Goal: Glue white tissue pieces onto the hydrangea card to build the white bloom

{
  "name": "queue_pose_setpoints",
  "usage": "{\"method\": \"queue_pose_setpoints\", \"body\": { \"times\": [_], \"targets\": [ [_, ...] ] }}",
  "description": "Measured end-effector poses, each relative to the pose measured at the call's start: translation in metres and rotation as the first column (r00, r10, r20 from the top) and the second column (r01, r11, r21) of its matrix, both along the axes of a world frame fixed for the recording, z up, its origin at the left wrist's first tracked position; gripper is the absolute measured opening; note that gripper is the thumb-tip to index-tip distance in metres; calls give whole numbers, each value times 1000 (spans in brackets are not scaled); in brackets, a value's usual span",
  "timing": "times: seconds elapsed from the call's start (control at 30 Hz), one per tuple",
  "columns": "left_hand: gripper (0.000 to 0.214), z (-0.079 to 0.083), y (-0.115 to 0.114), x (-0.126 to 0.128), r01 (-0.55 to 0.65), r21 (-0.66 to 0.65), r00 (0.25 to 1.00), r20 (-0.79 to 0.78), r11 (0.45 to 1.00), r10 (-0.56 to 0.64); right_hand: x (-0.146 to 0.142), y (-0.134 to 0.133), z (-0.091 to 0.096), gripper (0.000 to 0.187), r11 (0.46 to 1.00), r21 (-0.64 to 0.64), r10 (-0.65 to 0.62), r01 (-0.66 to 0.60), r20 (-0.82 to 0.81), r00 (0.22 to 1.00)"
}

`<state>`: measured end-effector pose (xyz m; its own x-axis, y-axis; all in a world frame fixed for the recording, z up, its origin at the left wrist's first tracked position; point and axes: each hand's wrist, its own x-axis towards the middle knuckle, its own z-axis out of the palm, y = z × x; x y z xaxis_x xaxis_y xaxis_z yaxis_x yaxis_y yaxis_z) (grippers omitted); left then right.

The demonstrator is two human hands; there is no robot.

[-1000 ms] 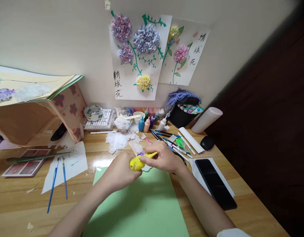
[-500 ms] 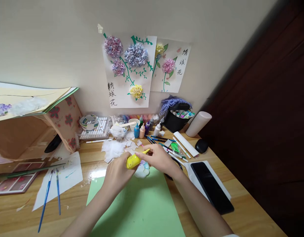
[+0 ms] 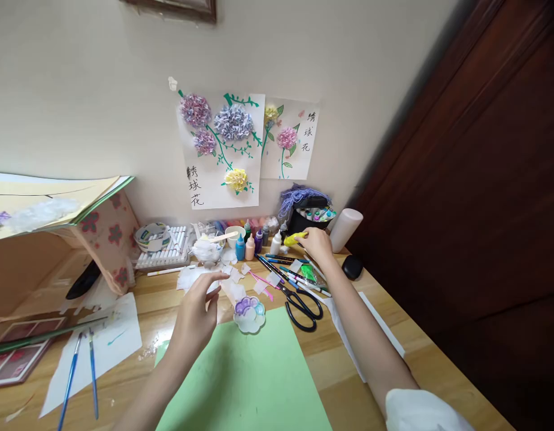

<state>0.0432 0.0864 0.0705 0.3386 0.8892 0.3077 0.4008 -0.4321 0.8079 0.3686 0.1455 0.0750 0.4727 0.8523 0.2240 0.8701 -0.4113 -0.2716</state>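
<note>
My right hand (image 3: 319, 246) is closed around a small yellow paint bottle (image 3: 293, 239), held tilted beside the white paint bottle (image 3: 275, 243) at the back of the desk. My left hand (image 3: 199, 308) holds nothing, its fingers apart above the desk. To its right, a flower-shaped paint palette (image 3: 250, 321) with purple and blue paint in its wells rests at the top edge of a green sheet of paper (image 3: 241, 377). Blue (image 3: 240, 248) and peach (image 3: 250, 248) paint bottles stand in the row with the white one.
Black-handled scissors (image 3: 306, 311) lie right of the palette, near scattered pens and paper scraps. A black pen holder (image 3: 303, 220) and a pale cylinder (image 3: 347, 229) stand behind. Two paintbrushes (image 3: 93, 377) lie on white paper at left. Flower pictures (image 3: 227, 155) hang on the wall.
My right hand has carried the yellow paint bottle away from above the palette to the back row of bottles. My left hand has let go of the bottle and moved left. The view has tilted up.
</note>
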Motion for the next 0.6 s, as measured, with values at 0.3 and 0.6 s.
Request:
{"method": "queue_pose_setpoints", "body": {
  "times": [0.3,0.6],
  "targets": [
    [33,-1,0,-5,-12,-2,1000,19,1000,12,-14,28,-11,22,994,-29,104,-103,34,994],
    [35,4,-3,-2,32,-50,999,-4,998,-33,-11,36,-13,23,990,-45,133,-132,27,991]
  ]
}}
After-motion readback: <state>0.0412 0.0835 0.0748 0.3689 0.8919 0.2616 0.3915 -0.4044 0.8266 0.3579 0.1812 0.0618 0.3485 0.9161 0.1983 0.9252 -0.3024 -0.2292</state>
